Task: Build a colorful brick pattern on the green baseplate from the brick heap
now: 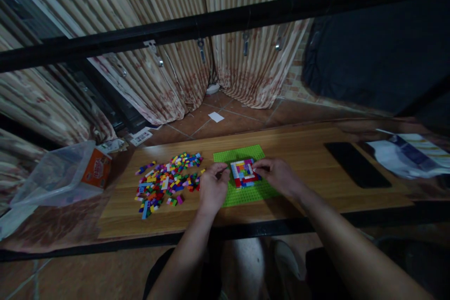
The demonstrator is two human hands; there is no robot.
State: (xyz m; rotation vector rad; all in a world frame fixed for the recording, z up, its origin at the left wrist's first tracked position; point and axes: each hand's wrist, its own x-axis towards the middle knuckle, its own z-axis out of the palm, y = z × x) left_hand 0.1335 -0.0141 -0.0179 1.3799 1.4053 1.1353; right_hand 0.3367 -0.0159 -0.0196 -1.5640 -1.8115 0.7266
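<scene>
A green baseplate (242, 153) lies on the wooden table (302, 168) and carries a small block of many-coloured bricks (243, 172). My left hand (213, 187) rests at the block's left side with its fingers curled in a pinch beside the bricks. From the right, my right hand (277, 176) reaches in, fingertips pressed on the block's upper right edge. What each hand pinches is too small to make out. A pile of loose coloured bricks (168, 180) is spread on the table left of my left hand.
A clear plastic tub (52, 173) with an orange box (96, 168) stands off the table's left end. On the right lie a black phone (356, 164) and a white and blue bag (408, 152). A black bar (225, 21) crosses overhead. Curtains hang behind.
</scene>
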